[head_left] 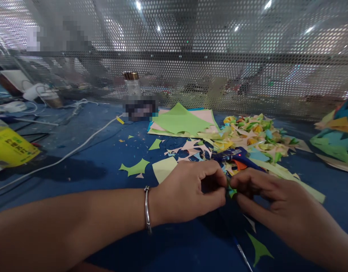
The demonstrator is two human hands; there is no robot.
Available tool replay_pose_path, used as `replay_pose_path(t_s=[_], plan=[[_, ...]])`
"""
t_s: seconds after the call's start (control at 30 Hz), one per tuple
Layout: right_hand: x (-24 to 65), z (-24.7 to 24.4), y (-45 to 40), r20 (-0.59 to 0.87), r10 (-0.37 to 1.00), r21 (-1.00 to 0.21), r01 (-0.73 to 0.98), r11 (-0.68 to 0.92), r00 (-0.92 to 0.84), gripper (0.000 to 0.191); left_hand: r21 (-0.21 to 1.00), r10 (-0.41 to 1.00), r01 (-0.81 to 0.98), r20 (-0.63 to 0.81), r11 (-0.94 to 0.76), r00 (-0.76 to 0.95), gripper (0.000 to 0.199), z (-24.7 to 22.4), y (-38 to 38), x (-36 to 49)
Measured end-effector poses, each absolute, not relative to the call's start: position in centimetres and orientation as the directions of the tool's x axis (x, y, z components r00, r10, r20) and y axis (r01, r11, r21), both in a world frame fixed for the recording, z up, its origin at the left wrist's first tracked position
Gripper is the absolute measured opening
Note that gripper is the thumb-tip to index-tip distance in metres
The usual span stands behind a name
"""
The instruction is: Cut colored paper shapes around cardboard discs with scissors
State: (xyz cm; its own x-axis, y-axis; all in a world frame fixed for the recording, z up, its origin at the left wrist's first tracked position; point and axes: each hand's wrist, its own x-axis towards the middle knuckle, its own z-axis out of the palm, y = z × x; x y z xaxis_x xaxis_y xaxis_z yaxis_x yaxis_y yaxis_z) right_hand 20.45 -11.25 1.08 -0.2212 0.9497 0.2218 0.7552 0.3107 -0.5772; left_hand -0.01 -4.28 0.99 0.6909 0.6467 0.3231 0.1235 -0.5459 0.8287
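Paper piece pinched between two hands.
Left hand: thumb and finger pinch the piece's left side. Right hand: thumb and finger pinch its right side. Piece location: above table, nearside of glue gun.

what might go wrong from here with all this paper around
The small green-and-blue paper piece between left hand and right hand might crease or tear. The blue tool beyond them shows a red light; if hot, it could burn fingers or scorch the nearby paper scraps.
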Motion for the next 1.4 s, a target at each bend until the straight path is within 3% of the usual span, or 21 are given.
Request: replay_pose_path(t_s=[0.2,0.37,0.43,0.57,0.63,0.83,0.93,1.27,1.4], plan=[[20.0,1.0,-11.5,0.326,0.915,-0.504,0.776,0.381,-0.237,0.017,0.795,0.64,0.118,0.38,-0.595,0.668,0.003,0.9,-4.7,-0.2],[19.8,1.1,-11.5,0.416,0.871,-0.429,0.788,0.441,-0.262,0.018,0.613,0.529,0.152,0.499,-0.775,0.686,0.005,0.7,-4.9,-0.4],[19.8,0.9,-11.4,0.422,0.864,-0.422,0.785,0.454,-0.273,0.019,0.606,0.524,0.162,0.486,-0.779,0.699,0.006,0.7,-5.0,-0.4],[19.5,0.4,-11.6,0.388,0.887,-0.453,0.787,0.419,-0.249,0.019,0.824,0.675,0.187,0.283,-0.535,0.682,0.006,0.8,-5.1,-0.2],[19.5,0.1,-11.7,0.375,0.898,-0.463,0.794,0.395,-0.229,0.021,0.87,0.699,0.19,0.217,-0.455,0.681,0.008,0.9,-5.1,0.0],[19.8,-0.1,-11.6,0.325,0.897,-0.467,0.775,0.427,-0.298,0.022,0.847,0.661,0.196,0.22,-0.494,0.717,0.005,1.3,-4.4,-0.2],[19.6,0.0,-11.4,0.285,0.907,-0.511,0.752,0.417,-0.309,0.026,0.862,0.628,0.215,0.144,-0.459,0.765,0.004,1.5,-3.9,-0.4],[19.3,1.0,-11.7,0.071,0.932,-0.657,0.686,0.312,-0.356,0.032,0.978,0.549,0.179,-0.206,0.104,0.81,0.012,1.4,-3.4,-0.1],[20.6,1.2,-11.5,0.062,0.941,-0.6,0.742,0.3,-0.332,0.031,0.969,0.536,0.134,-0.227,0.207,0.813,0.016,1.5,-3.3,-0.1]])
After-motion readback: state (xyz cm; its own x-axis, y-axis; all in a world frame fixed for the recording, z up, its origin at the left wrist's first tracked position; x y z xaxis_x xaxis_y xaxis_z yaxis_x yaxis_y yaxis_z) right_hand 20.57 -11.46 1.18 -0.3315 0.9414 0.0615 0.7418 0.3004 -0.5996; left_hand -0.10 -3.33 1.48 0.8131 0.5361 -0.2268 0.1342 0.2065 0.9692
